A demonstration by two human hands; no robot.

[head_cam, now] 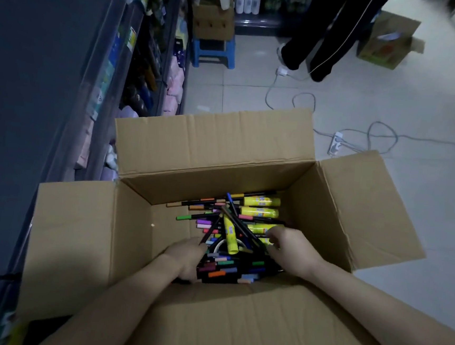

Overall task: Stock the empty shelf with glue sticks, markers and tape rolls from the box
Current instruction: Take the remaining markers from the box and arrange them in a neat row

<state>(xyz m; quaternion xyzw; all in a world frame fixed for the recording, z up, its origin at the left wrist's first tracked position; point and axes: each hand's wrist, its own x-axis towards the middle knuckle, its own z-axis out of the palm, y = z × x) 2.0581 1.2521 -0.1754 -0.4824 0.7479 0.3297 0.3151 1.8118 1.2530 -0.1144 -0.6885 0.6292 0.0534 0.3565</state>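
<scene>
Because the things have to go up there, the big dark shelf (50, 74) stands close on the left, right next to the box (222, 155). The box sits on the pale floor (418, 112) with all four flaps folded out, so both arms can go straight down into it.

Farther off a person (323, 35) in black trousers stands in the aisle, past a blue stool (213, 51). Grey cables (304, 99) and a white power strip (336, 143) lie just behind the box. I think feet could catch on them, but nothing sits between the box and the shelf.

Down inside, the left hand (185, 259) is curled round a bunch of markers (221, 265) at the near end of the pile. The right hand (288, 249) has its fingers bent onto the pile beside a glue stick. I cannot tell if it has hold of anything.

The markers lie every which way in a heap. Yellow glue sticks (261, 201) lie on their sides by the far wall, and one rests on top of the heap. A white tape roll (221, 244) peeks out, half buried between the hands, so markers must come off it first.
</scene>
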